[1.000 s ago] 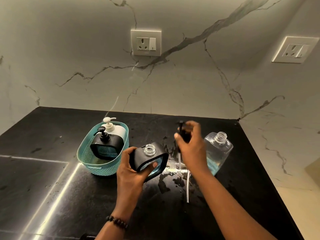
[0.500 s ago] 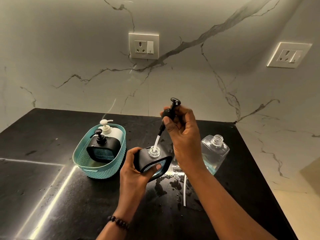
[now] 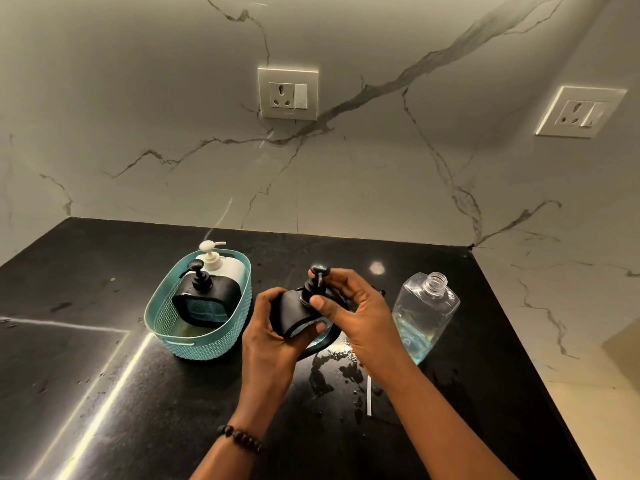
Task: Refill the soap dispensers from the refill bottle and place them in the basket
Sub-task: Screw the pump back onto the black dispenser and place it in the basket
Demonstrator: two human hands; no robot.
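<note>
Hands, 2: left hand [image 3: 273, 327] grips black rounded soap dispenser [image 3: 294, 315] above glossy black tabletop [image 3: 104, 393]; right hand [image 3: 349, 306] pinches its black pump head [image 3: 317, 280]. Clear refill bottle [image 3: 424, 311], 1, uncapped, right. Teal perforated basket [image 3: 197, 327], 1: dispensers, 2, black [image 3: 204, 299], white [image 3: 216, 263].

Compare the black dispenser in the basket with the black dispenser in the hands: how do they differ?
The basket dispenser stands upright in the basket, untouched; the held dispenser is tilted above the counter. The left hand grips its body and the right hand its pump. Both have black casings and black pumps.

No text readable — anywhere.
</note>
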